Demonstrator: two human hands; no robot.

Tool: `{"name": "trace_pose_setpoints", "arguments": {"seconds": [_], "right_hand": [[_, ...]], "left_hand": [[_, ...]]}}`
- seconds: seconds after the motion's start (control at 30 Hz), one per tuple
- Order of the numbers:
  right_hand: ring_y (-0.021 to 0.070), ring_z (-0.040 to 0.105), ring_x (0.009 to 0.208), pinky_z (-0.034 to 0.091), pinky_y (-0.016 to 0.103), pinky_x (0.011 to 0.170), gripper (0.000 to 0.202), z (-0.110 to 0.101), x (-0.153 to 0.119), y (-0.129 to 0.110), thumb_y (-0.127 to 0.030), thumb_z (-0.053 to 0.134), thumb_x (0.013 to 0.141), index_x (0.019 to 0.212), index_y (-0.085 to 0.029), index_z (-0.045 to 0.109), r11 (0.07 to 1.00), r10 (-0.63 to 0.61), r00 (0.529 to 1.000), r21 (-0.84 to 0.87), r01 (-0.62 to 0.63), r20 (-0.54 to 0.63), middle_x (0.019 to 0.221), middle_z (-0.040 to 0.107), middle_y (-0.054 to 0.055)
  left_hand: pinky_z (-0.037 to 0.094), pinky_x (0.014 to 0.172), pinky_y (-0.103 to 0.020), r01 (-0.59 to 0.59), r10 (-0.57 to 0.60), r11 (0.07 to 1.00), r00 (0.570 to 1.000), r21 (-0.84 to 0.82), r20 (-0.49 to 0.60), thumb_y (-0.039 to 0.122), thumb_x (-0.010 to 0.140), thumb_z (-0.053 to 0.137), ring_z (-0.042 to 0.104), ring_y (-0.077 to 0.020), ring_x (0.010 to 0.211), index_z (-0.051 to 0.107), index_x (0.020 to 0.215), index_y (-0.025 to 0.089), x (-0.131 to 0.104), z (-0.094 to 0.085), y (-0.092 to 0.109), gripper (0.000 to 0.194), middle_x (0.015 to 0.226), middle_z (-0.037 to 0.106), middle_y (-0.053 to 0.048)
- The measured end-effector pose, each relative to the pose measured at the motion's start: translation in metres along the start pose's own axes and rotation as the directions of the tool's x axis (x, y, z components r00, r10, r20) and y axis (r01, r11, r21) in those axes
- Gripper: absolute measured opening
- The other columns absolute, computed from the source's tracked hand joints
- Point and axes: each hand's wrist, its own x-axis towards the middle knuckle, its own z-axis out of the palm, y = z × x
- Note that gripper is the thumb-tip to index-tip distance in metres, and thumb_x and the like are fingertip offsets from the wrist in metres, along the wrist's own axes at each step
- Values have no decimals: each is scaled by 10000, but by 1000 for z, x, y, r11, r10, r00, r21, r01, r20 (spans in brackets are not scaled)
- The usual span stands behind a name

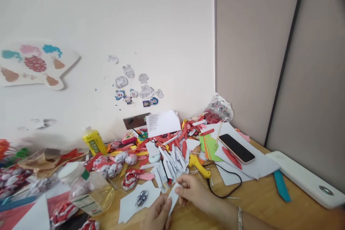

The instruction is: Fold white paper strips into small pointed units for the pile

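Observation:
Between my two hands is a narrow white strip of paper (173,199), tilted upright over the front of the table. My left hand (158,211) pinches its lower left side between thumb and finger. Higher up, my right hand (192,191) grips the other edge with bent fingers. Just left of them, several shiny dark grey beads (141,198) rest on white paper sheets (126,208). Behind the hands lies a heap of folded white paper strips (172,161). A yellow hot glue gun (198,165) with a black cord is beside that heap.
A phone (237,148) lies on white sheets at the right, near green paper (208,145). Farther right is a long white device (307,179). To the left stand a clear plastic jar (91,194), a yellow bottle (95,141) and red-and-white paper rolls (129,180). A wall closes off the back.

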Motion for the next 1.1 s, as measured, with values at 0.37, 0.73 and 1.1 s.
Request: {"name": "trace_pose_setpoints", "arguments": {"seconds": [0.37, 0.73, 1.1], "right_hand": [[102, 439, 444, 327, 211, 461, 226, -3, -5, -15, -330, 542, 739, 620, -152, 468, 994, -38, 995, -107, 28, -96, 484, 476, -31], [97, 427, 497, 332, 207, 504, 227, 0, -14, -25, -227, 508, 795, 585, -159, 456, 964, -102, 991, -253, 77, -89, 509, 457, -41], [97, 445, 516, 342, 201, 502, 101, 5, -15, -21, -214, 523, 773, 704, -151, 485, 990, -13, 996, -142, 0, -90, 560, 453, -46]], "left_hand": [[259, 386, -165, 29, -28, 999, 999, -43, 26, 548, 756, 463, 394, -66, 323, 492, 697, 159, -5, 20, 24, 394, 328, 536, 52], [319, 411, -178, 4, 1, 996, 999, -90, 53, 589, 718, 496, 464, -80, 366, 505, 663, 165, -7, 21, 18, 427, 412, 584, 36], [345, 399, -174, -13, 25, 993, 995, -118, 100, 564, 704, 541, 468, -74, 345, 518, 636, 164, -5, 19, 13, 407, 416, 593, 29]]}}
